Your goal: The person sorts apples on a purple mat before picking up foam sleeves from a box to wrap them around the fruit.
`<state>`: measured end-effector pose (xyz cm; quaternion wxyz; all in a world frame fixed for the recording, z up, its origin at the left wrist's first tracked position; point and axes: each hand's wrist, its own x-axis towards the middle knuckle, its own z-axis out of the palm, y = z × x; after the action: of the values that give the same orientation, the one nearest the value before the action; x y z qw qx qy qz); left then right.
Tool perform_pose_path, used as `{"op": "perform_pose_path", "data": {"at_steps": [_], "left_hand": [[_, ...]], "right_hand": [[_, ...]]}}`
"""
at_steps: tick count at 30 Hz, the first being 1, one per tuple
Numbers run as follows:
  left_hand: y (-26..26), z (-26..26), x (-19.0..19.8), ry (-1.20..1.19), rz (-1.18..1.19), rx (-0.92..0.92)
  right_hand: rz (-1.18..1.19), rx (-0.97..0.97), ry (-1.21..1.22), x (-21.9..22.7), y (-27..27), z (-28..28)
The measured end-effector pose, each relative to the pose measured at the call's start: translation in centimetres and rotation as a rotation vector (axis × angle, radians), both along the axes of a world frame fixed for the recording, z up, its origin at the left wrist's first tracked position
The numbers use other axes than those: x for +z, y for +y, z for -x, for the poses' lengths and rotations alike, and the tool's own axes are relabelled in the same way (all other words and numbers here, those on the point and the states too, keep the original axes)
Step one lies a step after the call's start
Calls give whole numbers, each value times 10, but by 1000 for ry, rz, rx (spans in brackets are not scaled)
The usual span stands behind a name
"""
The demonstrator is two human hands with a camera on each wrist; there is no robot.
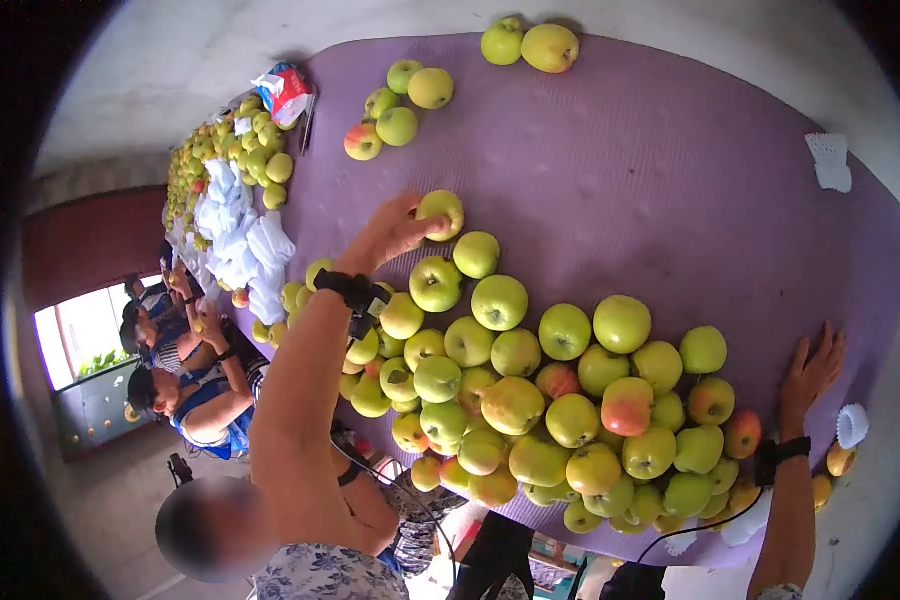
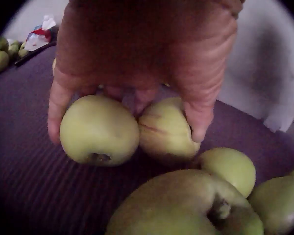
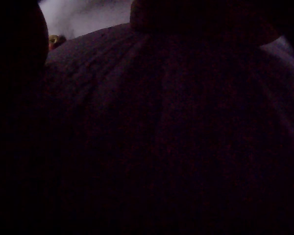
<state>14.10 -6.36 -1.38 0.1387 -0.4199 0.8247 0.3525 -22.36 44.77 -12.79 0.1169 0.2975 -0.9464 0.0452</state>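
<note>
In the head view my left hand (image 1: 395,235) reaches to the far side of a pile of yellow-green apples and grips an apple (image 1: 440,213). The left wrist view shows the fingers curled round two apples side by side, a pale one (image 2: 99,129) and a red-streaked one (image 2: 162,128), with the thumb against the streaked one. Several loose apples (image 1: 477,254) lie just below that hand. My right hand (image 1: 810,378) rests on the purple mat (image 1: 610,150) at the right, fingers straight, beside the pile's end. Its own wrist view is mostly dark.
Beyond my left hand lies a small group of apples (image 1: 397,127), and two more (image 1: 550,48) sit at the mat's far edge. White foam sleeves (image 1: 830,162) lie at the right. Left are white foam nets (image 1: 228,215), a red-and-white packet (image 1: 285,92) and other people (image 1: 205,400).
</note>
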Motion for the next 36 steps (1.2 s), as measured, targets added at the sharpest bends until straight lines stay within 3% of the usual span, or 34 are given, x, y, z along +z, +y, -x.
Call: {"op": "perform_pose_path", "data": {"at_steps": [1, 4, 10, 13, 15, 17, 21, 23, 24, 26, 27, 29, 32, 36], "left_hand": [[-1, -7, -4, 39, -86, 148], [-4, -28, -6, -96, -75, 213], [6, -41, 11, -138, -26, 91], [9, -30, 18, -237, -50, 137], [7, -30, 17, -229, -52, 145], [-1, -41, 1, -54, 148, -16], [-9, -19, 9, 1, 88, 47], [-17, -7, 10, -206, 130, 166], [-16, 0, 10, -202, 131, 165], [-10, 15, 8, -78, 560, 144], [-12, 18, 5, -76, 559, 142], [-21, 26, -1, 142, 841, 39], [-38, 51, 3, 76, 942, -124], [-68, 87, 0, -9, 914, -133]], "right_hand": [[-5, 2, 5, -1, 1, 2], [-29, -37, -12, 2, -1, -1], [-3, -1, 32, 0, -3, 2], [17, 3, 5, 2, -4, 0], [24, 1, 22, 1, -5, 1], [22, 1, 39, 2, -5, 2], [5, -2, 42, 3, -6, 0], [-14, -21, 36, 4, -8, 1], [-5, -4, 31, 6, -9, 1], [4, 10, 28, 8, -9, 0], [5, 1, 15, 8, -9, -1], [9, -12, 4, 12, -11, -4], [11, -31, -37, 21, -22, -7], [-3, -67, -64, 18, -16, -9]]}}
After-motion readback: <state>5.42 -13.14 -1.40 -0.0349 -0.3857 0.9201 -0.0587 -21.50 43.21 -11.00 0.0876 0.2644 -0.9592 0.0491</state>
